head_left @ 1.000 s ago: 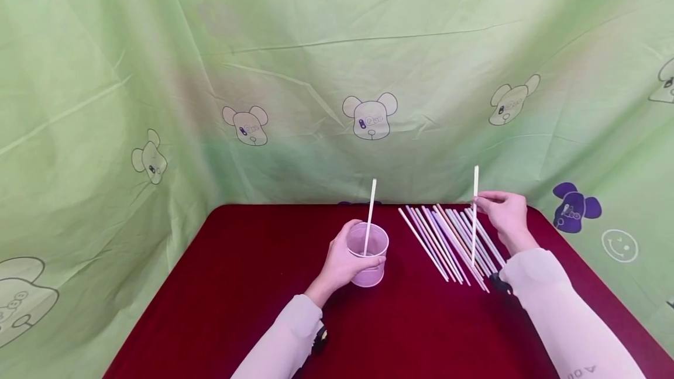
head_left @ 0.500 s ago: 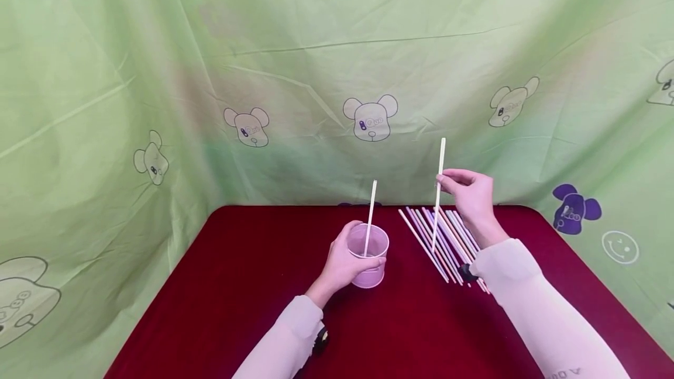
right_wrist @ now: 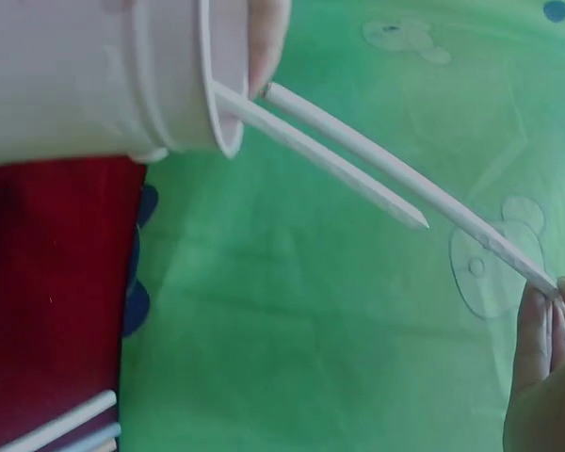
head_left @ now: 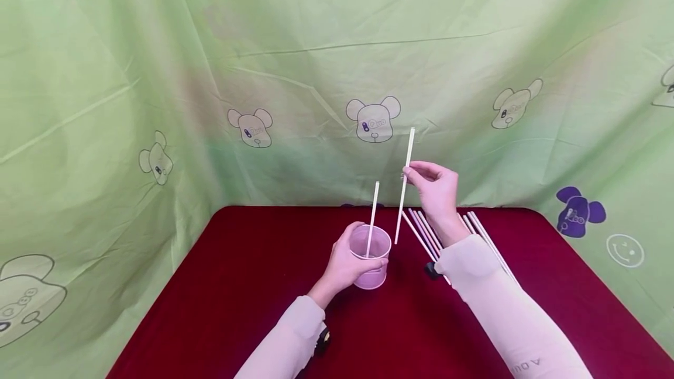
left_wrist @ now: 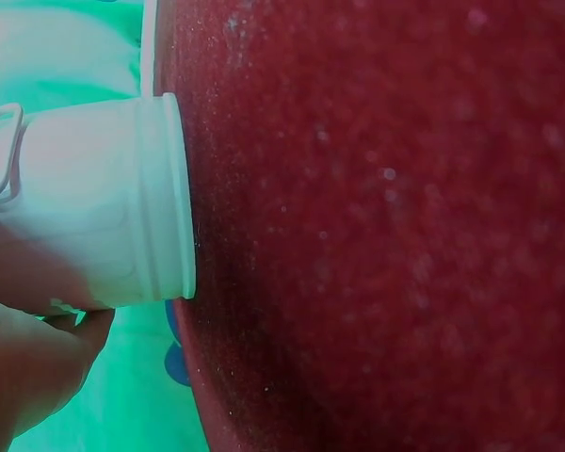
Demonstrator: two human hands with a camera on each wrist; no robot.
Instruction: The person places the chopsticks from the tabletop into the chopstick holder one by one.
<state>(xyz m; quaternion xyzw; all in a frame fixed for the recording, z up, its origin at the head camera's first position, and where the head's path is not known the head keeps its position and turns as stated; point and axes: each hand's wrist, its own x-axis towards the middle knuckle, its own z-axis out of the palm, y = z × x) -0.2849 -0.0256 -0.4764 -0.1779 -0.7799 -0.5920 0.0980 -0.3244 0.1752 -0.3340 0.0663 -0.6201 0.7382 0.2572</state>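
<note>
My left hand [head_left: 342, 259] holds a small pink bucket [head_left: 371, 279] upright on the table, thumb across its near side. A pale straw [head_left: 373, 215] leans inside it, its upper part above the rim. My right hand [head_left: 438, 192] pinches another pale straw [head_left: 401, 215] between thumb and fingertips, nearly upright, to the right of the bucket. In the right wrist view the far end of this held straw [right_wrist: 405, 188] hangs close to the bucket's rim [right_wrist: 210, 85]. The left wrist view shows the bucket's wall [left_wrist: 94, 198] and wire handle [left_wrist: 17, 151].
Several straws [head_left: 488, 238] in pale colours lie side by side on the red table [head_left: 253, 285], partly hidden behind my right hand and sleeve. A green printed curtain [head_left: 305, 75] hangs behind the table and along its sides.
My right hand has carried the upright straw left, from above the loose straws to beside the bucket, rising somewhat. The left hand and bucket stay in place.
</note>
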